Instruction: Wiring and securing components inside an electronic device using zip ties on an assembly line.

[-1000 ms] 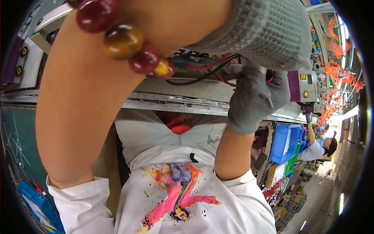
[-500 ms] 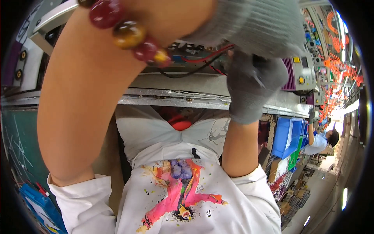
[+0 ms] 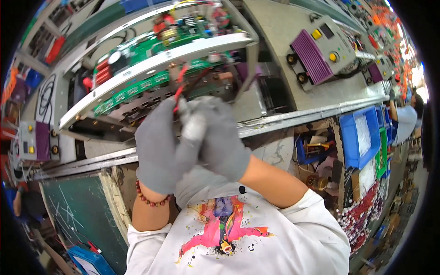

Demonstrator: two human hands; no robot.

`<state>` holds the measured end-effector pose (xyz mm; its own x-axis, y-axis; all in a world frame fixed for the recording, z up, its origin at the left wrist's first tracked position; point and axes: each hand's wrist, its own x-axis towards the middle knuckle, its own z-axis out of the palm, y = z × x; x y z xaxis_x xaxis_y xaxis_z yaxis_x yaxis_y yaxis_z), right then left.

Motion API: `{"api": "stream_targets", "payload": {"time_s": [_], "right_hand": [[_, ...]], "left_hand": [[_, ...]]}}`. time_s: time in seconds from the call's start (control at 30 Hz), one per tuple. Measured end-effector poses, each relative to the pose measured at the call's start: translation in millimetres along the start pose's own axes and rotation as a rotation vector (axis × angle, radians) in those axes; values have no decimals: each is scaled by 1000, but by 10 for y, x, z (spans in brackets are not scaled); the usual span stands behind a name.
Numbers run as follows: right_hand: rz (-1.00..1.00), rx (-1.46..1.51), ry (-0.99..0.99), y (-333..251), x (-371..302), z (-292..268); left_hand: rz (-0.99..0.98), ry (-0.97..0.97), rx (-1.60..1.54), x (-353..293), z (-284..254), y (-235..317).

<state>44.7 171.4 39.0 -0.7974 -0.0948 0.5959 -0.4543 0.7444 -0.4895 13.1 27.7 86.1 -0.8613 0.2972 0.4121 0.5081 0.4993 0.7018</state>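
My two grey-gloved hands meet in front of an open metal-framed machine (image 3: 156,63) with green circuit boards. Both are closed, with the fingers pressed together and partly blurred. A red wire (image 3: 180,85) runs from the lower part of the machine down between the fingertips, where its end is hidden. My left hand (image 3: 160,146) wears a beaded bracelet (image 3: 151,201) at the wrist and closes beside the wire. Against it, my right hand (image 3: 222,140) curls its fingers at the same spot. A darker wire (image 3: 200,79) lies just behind the hands.
Grey-and-purple machines stand at the right (image 3: 321,50) and far left (image 3: 36,142) of the bench. Along its front runs a metal edge (image 3: 293,120). Blue bins (image 3: 362,137) sit at the right, near another person (image 3: 405,119). A green board (image 3: 75,206) lies lower left.
My raised left arm has come down from across the view, and its hand has joined my right hand at the wire. The view has shifted, showing the open machine fully.
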Motion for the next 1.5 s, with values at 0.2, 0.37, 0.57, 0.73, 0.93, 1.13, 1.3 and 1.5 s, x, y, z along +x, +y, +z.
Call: {"api": "stream_targets", "payload": {"time_s": [0.2,0.37,0.57,0.73,0.93,1.13,1.3,1.5], "right_hand": [[-48,-506,432,699,-770,-1783],[1201,-1205,158,2087,-2175,-4339],[1215,-949,-308,3205,-3063,-4723],[1226,-1029,-85,3365,-3068,-5062],[1103,-951,-150,3511,-3372,-5187],[1133,-1044,-199,3512,-3474,-5072],[1004,-1137,-396,3731,-3622,-5755],[1108,-1202,46,3429,-3708,-6134]], "left_hand": [[-133,103,-15,85,483,-62],[95,173,383,73,584,30],[-172,25,63,-1,834,-3],[-176,-60,38,58,723,51],[-424,-110,-540,191,582,37],[-412,-45,-758,108,764,-176],[-253,47,-363,136,857,-207],[-284,-123,-485,108,712,-218]]}}
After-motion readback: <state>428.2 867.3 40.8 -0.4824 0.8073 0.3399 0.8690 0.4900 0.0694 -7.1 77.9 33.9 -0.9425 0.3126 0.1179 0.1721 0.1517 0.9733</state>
